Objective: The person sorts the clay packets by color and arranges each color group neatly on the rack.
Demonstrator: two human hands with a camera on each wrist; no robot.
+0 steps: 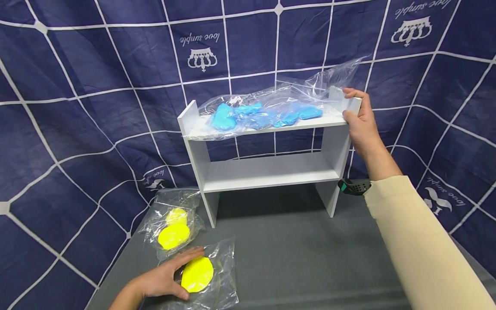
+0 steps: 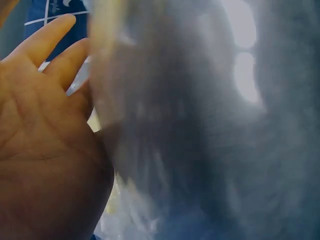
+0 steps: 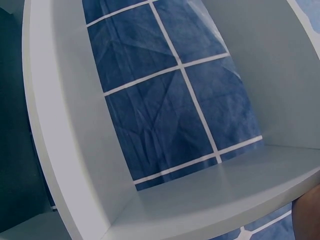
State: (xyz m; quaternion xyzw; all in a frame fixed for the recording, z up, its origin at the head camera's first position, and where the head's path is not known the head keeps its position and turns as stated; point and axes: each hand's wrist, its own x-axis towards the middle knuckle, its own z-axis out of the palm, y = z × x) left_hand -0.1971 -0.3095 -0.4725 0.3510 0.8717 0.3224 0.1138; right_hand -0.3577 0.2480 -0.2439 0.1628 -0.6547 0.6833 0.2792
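Observation:
My right hand (image 1: 362, 125) grips the raised right end panel of a small white shelf (image 1: 271, 172), thumb in front and fingers over the top edge. In the right wrist view, the shelf's inner panels (image 3: 200, 195) fill most of the picture. On the table, my left hand (image 1: 166, 275) lies at a clear plastic bag (image 1: 226, 275) holding a bright yellow round piece (image 1: 197, 274). Its thumb and fingers are spread around the yellow piece's left side. The left wrist view shows the fingers (image 2: 60, 60) fairly straight, beside blurred, shiny plastic.
Clear bags with several blue pieces (image 1: 224, 118) lie along the shelf's top board. Left of the shelf, another clear bag (image 1: 155, 215) holds yellow pieces (image 1: 173, 236). A dark blue cloth (image 1: 116, 77) with white lines hangs behind the grey table (image 1: 286, 258).

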